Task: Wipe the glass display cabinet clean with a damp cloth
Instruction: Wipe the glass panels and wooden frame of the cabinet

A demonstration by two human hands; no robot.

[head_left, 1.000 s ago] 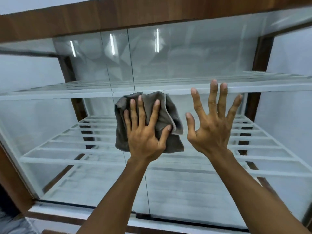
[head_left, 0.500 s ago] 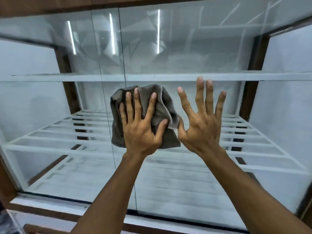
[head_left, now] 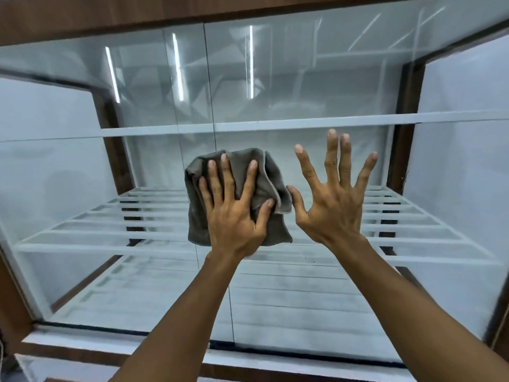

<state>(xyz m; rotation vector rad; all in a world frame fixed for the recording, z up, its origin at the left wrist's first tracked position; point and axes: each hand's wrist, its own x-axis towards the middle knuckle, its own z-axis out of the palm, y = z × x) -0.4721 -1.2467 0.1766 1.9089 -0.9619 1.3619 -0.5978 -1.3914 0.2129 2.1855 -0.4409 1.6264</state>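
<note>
Grey cloth (head_left: 271, 176), bunched into loose folds, lies flat against the front pane of the glass display cabinet (head_left: 316, 78), at the centre of the frame and just right of the vertical seam (head_left: 210, 92) where two panes meet. The left hand (head_left: 234, 216) covers the cloth's middle and presses it to the glass with straight, spread fingers; the thumb lies on a fold at the cloth's right edge, and nothing is pinched. Just beside it, to the right in the frame, the right hand (head_left: 332, 208) is raised palm-forward with all five fingers fanned wide and holds nothing. Its thumb tip is close to the cloth's right corner; whether the palm touches the glass cannot be told. Behind the pane a white upper shelf (head_left: 303, 123) runs across the frame above the fingertips, and a white slatted shelf (head_left: 110, 230) spans the cabinet level with the wrists. A dark wooden frame (head_left: 165, 15) borders the top of the frame and continues down both sides. Reflections of strip lights (head_left: 178, 70) streak the upper glass.
</note>
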